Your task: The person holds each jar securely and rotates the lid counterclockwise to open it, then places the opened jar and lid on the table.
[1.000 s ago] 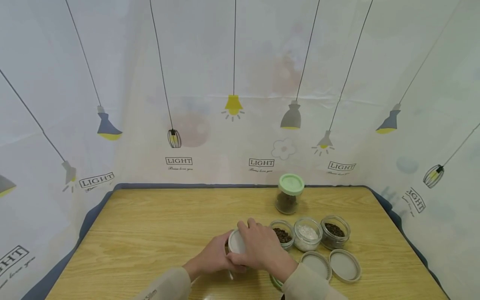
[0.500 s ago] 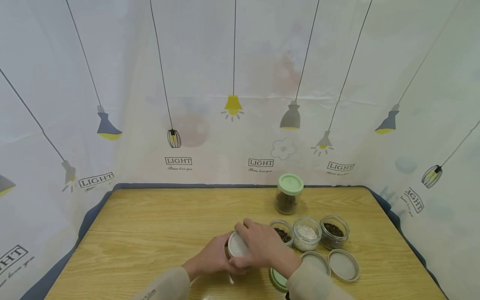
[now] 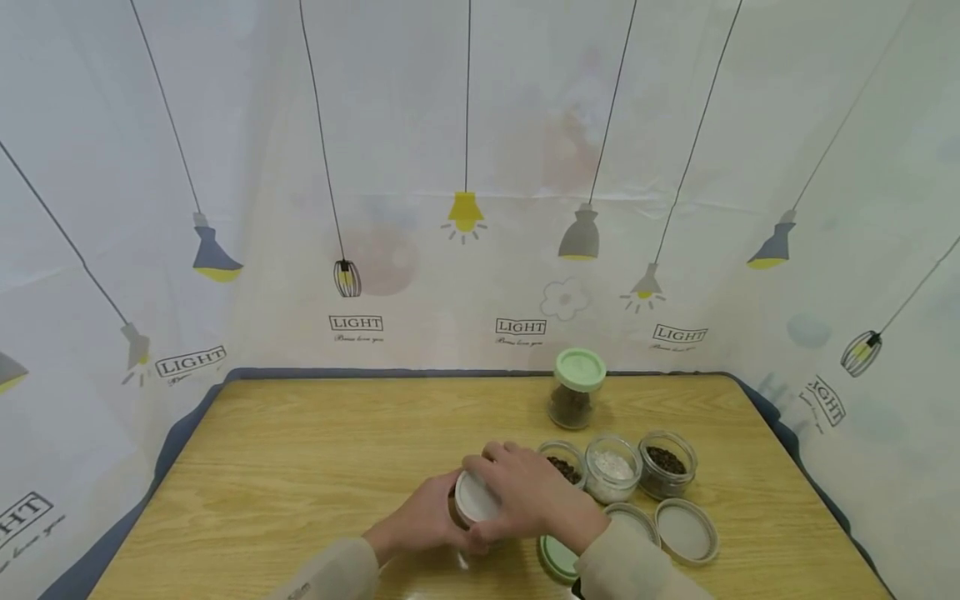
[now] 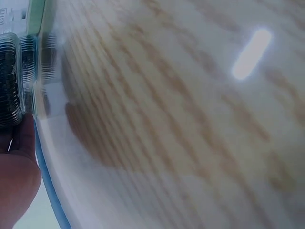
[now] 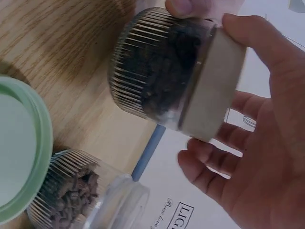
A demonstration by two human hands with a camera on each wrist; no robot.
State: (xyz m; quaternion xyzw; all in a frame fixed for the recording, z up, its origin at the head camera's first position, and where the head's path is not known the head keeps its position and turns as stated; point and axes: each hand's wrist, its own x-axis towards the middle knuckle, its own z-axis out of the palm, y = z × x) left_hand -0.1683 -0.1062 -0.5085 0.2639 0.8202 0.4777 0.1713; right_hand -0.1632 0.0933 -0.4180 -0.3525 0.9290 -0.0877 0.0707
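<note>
Near the table's front, my left hand [image 3: 423, 518] holds a ribbed glass jar [image 5: 150, 67] with dark contents. My right hand [image 3: 528, 493] grips the jar's pale lid [image 5: 214, 83], its thumb on one side and fingers round the other. In the right wrist view, the lid sits on the jar's mouth. Only the edge of the jar and part of my left hand show in the left wrist view. Just right of my hands stands an open jar of dark brown pieces [image 3: 564, 468], partly covered by my right hand in the head view.
Next to it are an open jar of white grains [image 3: 613, 467] and another of dark pieces [image 3: 666, 460]. A jar with a green lid [image 3: 580, 371] stands behind. Two pale lids, one of them [image 3: 686, 531] fully visible, and a green lid [image 3: 558, 557] lie in front.
My right hand has turned slightly on the lid and its wrist has shifted a little right, uncovering more of the green lid on the table. The left hand stays round the jar.
</note>
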